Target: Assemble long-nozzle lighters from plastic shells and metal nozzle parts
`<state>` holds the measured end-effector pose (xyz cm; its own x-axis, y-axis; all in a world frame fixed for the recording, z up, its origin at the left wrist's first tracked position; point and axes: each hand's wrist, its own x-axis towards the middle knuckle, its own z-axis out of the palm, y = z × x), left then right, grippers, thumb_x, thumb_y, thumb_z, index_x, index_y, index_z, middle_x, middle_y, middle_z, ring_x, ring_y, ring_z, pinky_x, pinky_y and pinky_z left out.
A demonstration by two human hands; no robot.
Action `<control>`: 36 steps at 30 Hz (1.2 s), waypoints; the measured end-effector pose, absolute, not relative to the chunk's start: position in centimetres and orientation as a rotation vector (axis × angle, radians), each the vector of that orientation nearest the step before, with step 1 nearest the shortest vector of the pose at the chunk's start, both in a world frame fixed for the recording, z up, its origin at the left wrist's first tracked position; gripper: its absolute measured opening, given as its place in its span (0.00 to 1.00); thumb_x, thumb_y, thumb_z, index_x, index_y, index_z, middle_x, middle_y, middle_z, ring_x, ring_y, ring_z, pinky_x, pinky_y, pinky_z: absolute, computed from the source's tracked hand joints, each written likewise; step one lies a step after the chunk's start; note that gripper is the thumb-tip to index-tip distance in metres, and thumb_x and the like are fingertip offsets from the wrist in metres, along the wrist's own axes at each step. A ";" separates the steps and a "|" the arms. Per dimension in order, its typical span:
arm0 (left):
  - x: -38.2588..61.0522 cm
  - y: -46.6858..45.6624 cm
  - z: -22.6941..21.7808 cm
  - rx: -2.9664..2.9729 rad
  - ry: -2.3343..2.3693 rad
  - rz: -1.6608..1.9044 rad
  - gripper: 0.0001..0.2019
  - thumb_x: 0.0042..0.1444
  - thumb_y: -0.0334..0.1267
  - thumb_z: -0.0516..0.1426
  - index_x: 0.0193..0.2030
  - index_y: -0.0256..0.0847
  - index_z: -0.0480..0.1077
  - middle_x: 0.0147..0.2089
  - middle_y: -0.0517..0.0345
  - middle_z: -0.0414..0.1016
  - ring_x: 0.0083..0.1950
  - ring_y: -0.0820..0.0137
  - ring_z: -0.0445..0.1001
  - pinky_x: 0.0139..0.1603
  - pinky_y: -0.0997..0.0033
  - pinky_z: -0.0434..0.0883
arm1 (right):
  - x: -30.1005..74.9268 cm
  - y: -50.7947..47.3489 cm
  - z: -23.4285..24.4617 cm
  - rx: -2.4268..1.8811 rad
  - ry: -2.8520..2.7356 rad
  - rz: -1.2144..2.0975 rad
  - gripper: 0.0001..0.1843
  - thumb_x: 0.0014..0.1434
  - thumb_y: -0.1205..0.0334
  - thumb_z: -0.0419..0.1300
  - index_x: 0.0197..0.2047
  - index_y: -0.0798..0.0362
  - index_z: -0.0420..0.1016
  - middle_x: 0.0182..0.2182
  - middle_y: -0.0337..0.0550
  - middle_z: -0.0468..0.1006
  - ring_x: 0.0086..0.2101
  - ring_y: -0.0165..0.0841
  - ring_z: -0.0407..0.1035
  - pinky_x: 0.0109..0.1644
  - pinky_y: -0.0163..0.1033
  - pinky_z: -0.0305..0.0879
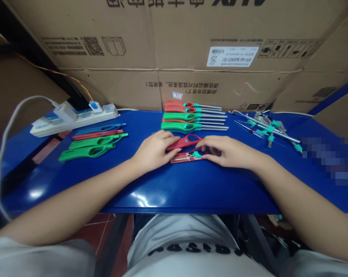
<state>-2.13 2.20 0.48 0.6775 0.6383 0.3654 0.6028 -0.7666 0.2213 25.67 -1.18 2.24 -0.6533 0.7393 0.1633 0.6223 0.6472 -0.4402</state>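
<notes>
- White shirt (182, 232) nearest.
- Left hand (152, 152) pinches the red shell (183, 143) at left.
- Right hand (233, 151) curls at right; grip unclear.
- Best aligned carefully with the open half (179, 157).

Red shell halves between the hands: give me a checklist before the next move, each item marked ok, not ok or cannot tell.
1. Left hand gripping the upper red half: ok.
2. Right hand at the halves' right end: ok.
3. Teal part lying in the lower red half: ok.
4. Halves closed together: not ok, the lower one's inside shows.
5. Inner parts fully seated: cannot tell, too small.
</notes>
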 end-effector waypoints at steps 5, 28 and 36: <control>-2.1 1.8 0.9 2.804 0.888 0.779 0.18 0.66 0.45 0.56 0.57 0.38 0.75 0.49 0.48 0.79 0.50 0.59 0.76 0.53 0.59 0.73 | 26.4 -1.0 3.1 -1.065 -2.459 0.132 0.27 0.63 0.51 0.63 0.64 0.47 0.70 0.58 0.54 0.72 0.57 0.48 0.67 0.59 0.53 0.67; -2.1 1.5 1.1 2.888 0.757 0.380 0.17 0.65 0.48 0.57 0.55 0.41 0.75 0.50 0.52 0.79 0.49 0.61 0.76 0.47 0.65 0.71 | 25.7 -0.4 1.3 -0.997 -2.599 0.454 0.19 0.64 0.52 0.61 0.55 0.50 0.77 0.49 0.51 0.76 0.49 0.43 0.70 0.55 0.49 0.68; -2.0 1.3 1.2 2.888 0.820 0.325 0.15 0.65 0.47 0.58 0.53 0.43 0.77 0.50 0.54 0.78 0.51 0.62 0.77 0.45 0.67 0.72 | 25.7 -0.4 0.7 -1.037 -2.595 0.502 0.23 0.66 0.49 0.60 0.59 0.53 0.76 0.51 0.52 0.74 0.50 0.42 0.69 0.56 0.47 0.68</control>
<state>-2.04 1.27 1.19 0.8299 0.5307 0.1723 0.5046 -0.8456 0.1742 25.70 -0.37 0.71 -0.6941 0.7050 0.1458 0.5999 0.6784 -0.4243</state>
